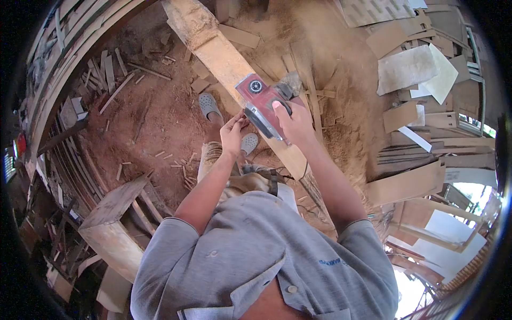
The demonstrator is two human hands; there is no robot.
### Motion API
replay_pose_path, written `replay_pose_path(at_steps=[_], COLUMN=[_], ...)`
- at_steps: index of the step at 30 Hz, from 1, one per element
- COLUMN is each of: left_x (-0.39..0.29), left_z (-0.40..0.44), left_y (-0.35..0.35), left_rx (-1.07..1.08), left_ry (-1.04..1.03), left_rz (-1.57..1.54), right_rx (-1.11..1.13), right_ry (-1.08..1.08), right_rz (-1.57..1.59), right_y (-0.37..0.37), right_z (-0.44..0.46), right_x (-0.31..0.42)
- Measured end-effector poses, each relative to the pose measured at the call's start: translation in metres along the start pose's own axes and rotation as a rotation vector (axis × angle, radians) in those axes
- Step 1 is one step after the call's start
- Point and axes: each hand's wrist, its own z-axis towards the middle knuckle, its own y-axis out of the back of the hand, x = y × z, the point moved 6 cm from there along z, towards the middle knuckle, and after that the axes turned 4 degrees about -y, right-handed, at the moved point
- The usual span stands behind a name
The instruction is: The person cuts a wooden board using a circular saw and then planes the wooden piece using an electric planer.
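A red electric planer [262, 101] with a round black knob rests on a long wooden board [226, 56]. My right hand [294, 121] is wrapped round the planer's black handle. Beside the planer's left edge is my left hand [232, 132], its fingers curled together and close to the tool and the board's edge. Whatever those fingers pinch, if anything, is too small to make out. Wood shavings [201, 40] cover the far end of the board, and a grey dust outlet [290, 82] sticks out from the planer's right side.
Sawdust [341, 122] and wood scraps [109, 69] litter the ground. My feet, in grey clogs [207, 105], stand left of the board. A wooden box frame [114, 213] stands at lower left. Sheets and offcuts [408, 69] are piled at right.
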Motion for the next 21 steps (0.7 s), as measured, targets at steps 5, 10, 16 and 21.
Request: replay_pose_path(at_steps=[5, 10, 16, 21], left_x=[0.000, 0.004, 0.037, 0.026], left_z=[-0.004, -0.003, -0.036, -0.067], left_y=[-0.001, -0.004, -0.022, -0.059], left_rx=[0.030, 0.036, 0.075, 0.127], left_ry=[-0.018, -0.116, 0.036, 0.219], left_rz=[-0.001, 0.024, 0.477, 0.554], right_rx=[0.021, 0.026, -0.039, -0.295], right_ry=[-0.005, 0.049, -0.101, -0.190], right_rz=[0.018, 0.046, 0.353, 0.392], right_y=[-0.012, -0.021, 0.038, 0.127], right_z=[0.020, 0.039, -0.022, -0.140], right_x=[0.007, 0.030, -0.003, -0.052])
